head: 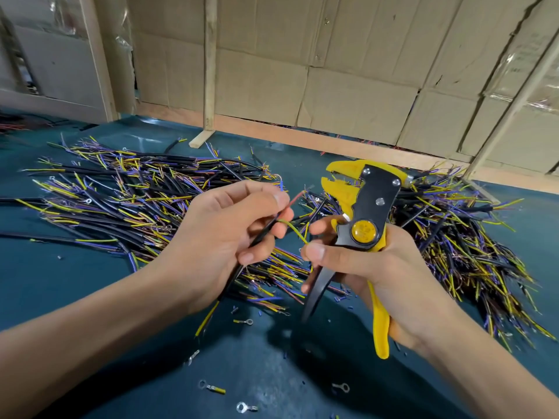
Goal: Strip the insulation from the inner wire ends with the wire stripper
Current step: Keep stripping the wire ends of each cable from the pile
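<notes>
Your left hand (pixel 223 234) has its fingers curled round a black cable (pixel 263 234), thumb lying along the top and fingertips tucked under it; the cable runs down out of your palm towards you, and a yellow inner wire shows at its lower end; at the upper end, just past your fingertips, the inner wires fan out: a blue one (pixel 282 185) sticks up behind your thumb tip, a red one (pixel 295 198) slants up and right, and a yellow-green one (pixel 298 232) arcs across the gap to your other hand; your right hand (pixel 378 267) pinches the tip of that yellow-green wire between thumb and forefinger, while the remaining fingers wrap the yellow handle of the wire stripper (pixel 363 225); the stripper stands upright in that grip, yellow jaws at the top and parted, pointing left, clear of all three inner wires; its black handle hangs free below your thumb, spread away from the yellow one; none of the wires sits in the jaws.

Beyond your hands, on the dark teal table (pixel 54 297), a broad pile of cut cables (pixel 121 189) lies to the left, and a second pile (pixel 453 231) to the right behind the stripper; both are loose heaps, not in any bin; ring terminals (pixel 246 407) and small snipped bits of insulation lie scattered on the table near you; a cardboard wall (pixel 332 71) stands at the far edge.
</notes>
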